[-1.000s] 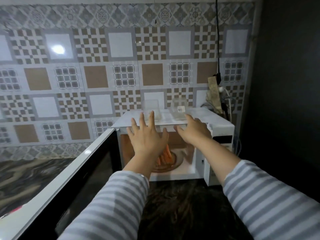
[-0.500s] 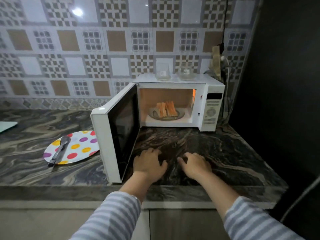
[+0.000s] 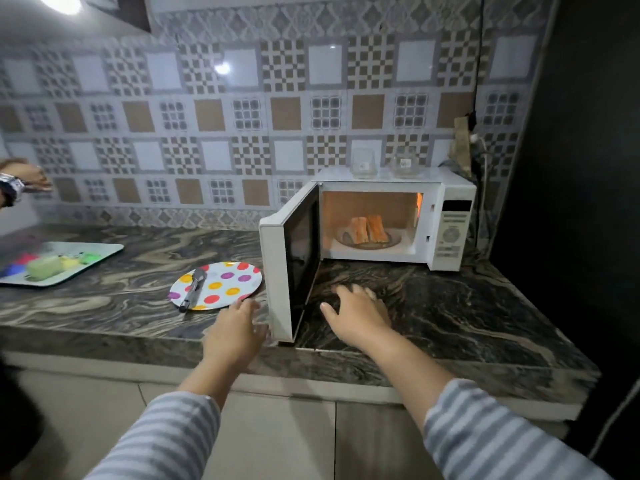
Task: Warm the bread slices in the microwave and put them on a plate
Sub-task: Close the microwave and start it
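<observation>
A white microwave (image 3: 452, 197) stands at the back right of the counter, lit inside, its door (image 3: 291, 261) swung wide toward me. Bread slices (image 3: 369, 229) stand upright on the glass turntable (image 3: 393, 241) inside. A polka-dot plate (image 3: 235, 282) lies left of the door with black tongs (image 3: 194, 289) across it. My left hand (image 3: 233, 330) hovers just left of the door's lower corner, near the plate's front rim, fingers apart and holding nothing. My right hand (image 3: 358, 313) is spread over the counter in front of the microwave, also holding nothing.
A white tray (image 3: 104, 252) with coloured sponges and blobs lies at the far left of the dark marble counter (image 3: 467, 317). Two glass jars (image 3: 363, 164) stand on the microwave. Another person's hand with a wristwatch (image 3: 20, 183) shows at the left edge. A dark wall stands to the right.
Both hands have drawn back out of the microwave to the counter's front. My left hand has since shifted left past the open door toward the plate. The view has pulled back and turned left.
</observation>
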The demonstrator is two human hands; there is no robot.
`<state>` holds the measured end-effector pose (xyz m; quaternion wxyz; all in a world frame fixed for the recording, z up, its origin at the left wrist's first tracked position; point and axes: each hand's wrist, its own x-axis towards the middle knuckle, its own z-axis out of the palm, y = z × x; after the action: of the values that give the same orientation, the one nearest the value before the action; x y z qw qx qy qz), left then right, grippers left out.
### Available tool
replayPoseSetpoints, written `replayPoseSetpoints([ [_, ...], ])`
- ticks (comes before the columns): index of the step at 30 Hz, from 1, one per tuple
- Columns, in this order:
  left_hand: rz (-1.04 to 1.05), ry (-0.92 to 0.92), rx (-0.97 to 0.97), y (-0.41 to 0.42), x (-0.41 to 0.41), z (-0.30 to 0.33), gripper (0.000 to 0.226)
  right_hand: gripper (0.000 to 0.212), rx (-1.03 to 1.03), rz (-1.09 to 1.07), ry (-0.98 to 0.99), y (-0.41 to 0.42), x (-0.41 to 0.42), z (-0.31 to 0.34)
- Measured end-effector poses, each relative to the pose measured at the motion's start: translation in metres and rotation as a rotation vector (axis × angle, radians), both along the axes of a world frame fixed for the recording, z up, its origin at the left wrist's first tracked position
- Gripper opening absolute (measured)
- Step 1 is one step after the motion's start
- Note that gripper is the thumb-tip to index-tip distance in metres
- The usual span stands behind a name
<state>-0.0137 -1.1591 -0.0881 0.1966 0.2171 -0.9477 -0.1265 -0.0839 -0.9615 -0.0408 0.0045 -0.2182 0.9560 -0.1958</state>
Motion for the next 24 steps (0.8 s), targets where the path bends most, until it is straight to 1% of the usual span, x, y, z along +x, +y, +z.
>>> replayPoseSetpoints([
  [2,0.026,0.071,-0.034,-0.023,-0.005,0.019,0.055,0.056,-0.019,0.006,0.091,-0.025,0.009,0.019],
  [5,-0.031,0.169,-0.049,-0.051,-0.02,0.047,0.073,0.063,-0.043,0.001,0.223,-0.062,0.017,0.045],
  [9,-0.178,0.15,-0.11,-0.08,-0.047,0.073,0.103,0.067,-0.014,-0.046,0.357,-0.105,0.013,0.064],
  [11,-0.255,0.116,-0.155,-0.09,-0.061,0.082,0.112,0.067,0.004,-0.084,0.389,-0.119,0.006,0.065],
  [15,-0.434,0.037,-0.211,-0.1,-0.088,0.092,0.119,0.067,0.037,-0.16,0.436,-0.133,-0.006,0.056],
  [18,-0.555,0.014,-0.233,-0.103,-0.105,0.092,0.121,0.066,0.029,-0.195,0.454,-0.131,-0.011,0.047],
  [21,-0.642,0.019,-0.272,-0.096,-0.123,0.089,0.129,0.068,0.053,-0.247,0.497,-0.119,-0.016,0.043],
  [24,-0.703,0.024,-0.285,-0.076,-0.144,0.086,0.124,0.067,0.105,-0.295,0.553,-0.096,-0.025,0.042],
])
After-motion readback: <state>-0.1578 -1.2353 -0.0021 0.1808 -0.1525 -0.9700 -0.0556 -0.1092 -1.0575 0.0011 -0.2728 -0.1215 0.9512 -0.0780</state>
